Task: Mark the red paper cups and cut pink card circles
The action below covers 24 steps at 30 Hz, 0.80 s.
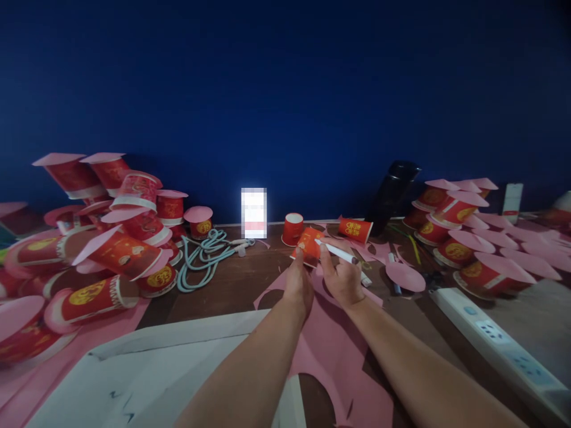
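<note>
A red paper cup [307, 242] is gripped by the left hand [298, 286], with the fingers closed around it, above the middle of the wooden table [232, 285]. A white pen [338, 252] is pinched in the right hand [341, 278], and its tip is laid against the side of the cup. A gold mark is printed on the cup, but it cannot be read.

Beneath both hands a pink paper sheet [330, 351] is spread, with round holes cut out of it. A white board [151, 368] lies near and to the left. A white power strip [504, 345] is laid along the near right edge.

Just beyond the hands an upturned red cup [292, 229] stands, and a toppled red cup [355, 229] lies to its right, marked in gold that is too small to be read. A pink paper disc [405, 277] lies to the right of the hands.

At the far left a heap of capped cups [120, 238] is piled, red with pink paper covers and gold round emblems; a second heap of capped cups [464, 238] is seen at the far right. A coiled teal cable [203, 255] is left beside the left heap. A black bottle [393, 193] stands against the blue wall [285, 89], and a blurred bright panel [254, 212] is propped left of centre; nothing on it is legible.
</note>
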Motion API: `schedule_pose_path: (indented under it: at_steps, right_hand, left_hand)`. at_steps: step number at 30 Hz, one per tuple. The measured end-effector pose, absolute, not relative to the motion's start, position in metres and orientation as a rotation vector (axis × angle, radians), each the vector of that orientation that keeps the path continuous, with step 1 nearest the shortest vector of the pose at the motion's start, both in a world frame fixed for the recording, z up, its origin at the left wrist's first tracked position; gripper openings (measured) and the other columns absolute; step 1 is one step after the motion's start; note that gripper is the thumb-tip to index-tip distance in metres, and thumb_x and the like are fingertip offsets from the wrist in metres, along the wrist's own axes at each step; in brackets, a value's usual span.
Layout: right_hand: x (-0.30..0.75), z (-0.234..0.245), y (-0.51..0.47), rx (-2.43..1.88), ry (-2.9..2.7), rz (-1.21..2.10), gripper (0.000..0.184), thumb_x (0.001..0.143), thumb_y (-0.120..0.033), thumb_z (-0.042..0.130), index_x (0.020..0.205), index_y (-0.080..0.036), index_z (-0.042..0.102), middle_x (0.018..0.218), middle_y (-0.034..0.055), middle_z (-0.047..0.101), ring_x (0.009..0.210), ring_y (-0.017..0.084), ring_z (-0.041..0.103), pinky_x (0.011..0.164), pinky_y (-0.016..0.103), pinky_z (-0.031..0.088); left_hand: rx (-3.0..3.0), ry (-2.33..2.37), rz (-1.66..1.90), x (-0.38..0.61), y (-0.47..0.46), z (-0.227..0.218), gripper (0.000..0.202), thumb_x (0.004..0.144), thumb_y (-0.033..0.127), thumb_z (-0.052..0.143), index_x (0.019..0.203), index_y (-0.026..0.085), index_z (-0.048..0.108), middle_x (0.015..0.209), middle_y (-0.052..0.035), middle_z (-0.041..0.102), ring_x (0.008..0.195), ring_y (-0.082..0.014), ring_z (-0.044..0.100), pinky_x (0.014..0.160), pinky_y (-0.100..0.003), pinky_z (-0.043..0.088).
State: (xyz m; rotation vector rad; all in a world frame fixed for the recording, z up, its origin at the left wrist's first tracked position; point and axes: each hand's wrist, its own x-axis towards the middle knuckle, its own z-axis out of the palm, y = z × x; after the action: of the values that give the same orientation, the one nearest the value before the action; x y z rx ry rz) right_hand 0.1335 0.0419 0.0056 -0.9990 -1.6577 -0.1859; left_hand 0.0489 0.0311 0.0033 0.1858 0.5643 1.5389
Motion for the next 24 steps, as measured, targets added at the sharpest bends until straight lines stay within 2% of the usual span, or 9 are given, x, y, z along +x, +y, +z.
schedule_pose_path:
  at_steps: [11,24]
  right_hand:
    - [0.1337,0.0058,0.0424,-0.992,-1.641,-0.192,0.017,0.089,-0.023,0.053,0.103,-0.019,0.063,0.1,0.0089,0.07,0.095,0.02,0.065,0.085,0.037,0.051]
    - [0.1333,0.0066,0.0414,-1.009,-1.632,-0.173,0.018,0.09,-0.025,0.051,0.102,-0.019,0.064,0.101,0.0096,0.068,0.1,0.021,0.063,0.088,0.038,0.05]
  left_hand:
    - [0.181,0.559,1.564,0.0491,0.0305,0.0033,0.03,0.089,0.029,0.051,0.112,0.016,0.065,0.119,-0.0075,0.066,0.115,-0.0161,0.058,0.107,-0.029,0.037]
    - [0.182,0.531,1.505,0.0487,0.0343,-0.0033,0.034,0.091,0.036,0.046,0.113,0.016,0.064,0.125,-0.0077,0.063,0.118,-0.0151,0.056,0.109,-0.027,0.035]
